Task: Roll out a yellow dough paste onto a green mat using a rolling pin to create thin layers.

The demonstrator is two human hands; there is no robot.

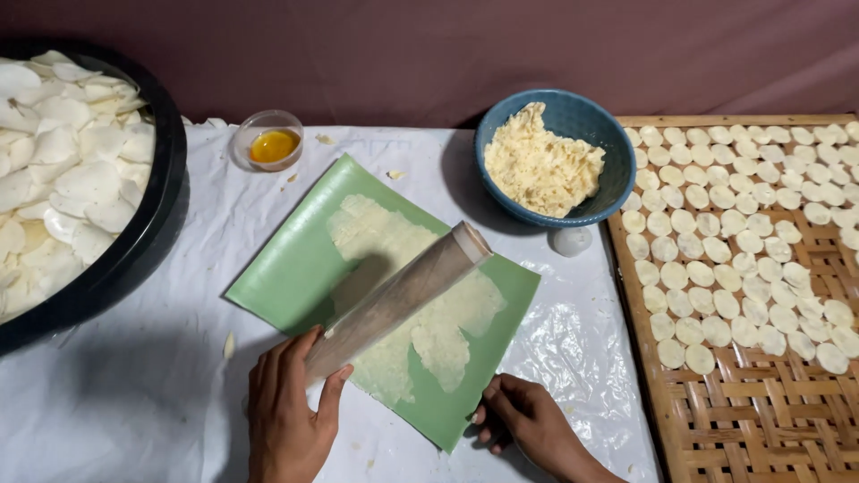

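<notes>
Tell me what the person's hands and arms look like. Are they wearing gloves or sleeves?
No gloves: both the left hand and the right hand are bare. No rings, watch or bracelets show on the fingers or wrists. No sleeves can be seen either; the forearms are bare as far as the picture's bottom edge, so anything worn higher up is out of view.
</notes>
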